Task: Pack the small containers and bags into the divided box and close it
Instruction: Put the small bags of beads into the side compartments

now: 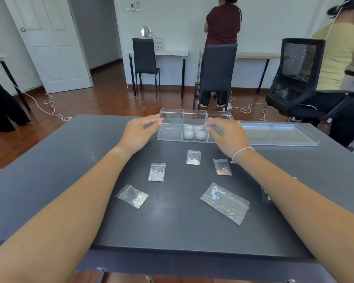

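Box (192, 127) at far worktop (70, 180) edge, jars (193, 132) in middle cell. Left hand (139, 132), right hand (226, 137): fingers spread, empty, flanking box. Steady it, then load bags (192, 158) flat.

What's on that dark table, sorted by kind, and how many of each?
Small plastic bags lying on the table: 6, among them the big bag and one half hidden by the right arm
Round containers inside the divided box: 4
Divided box: 1
Box lid: 1
Total: 12
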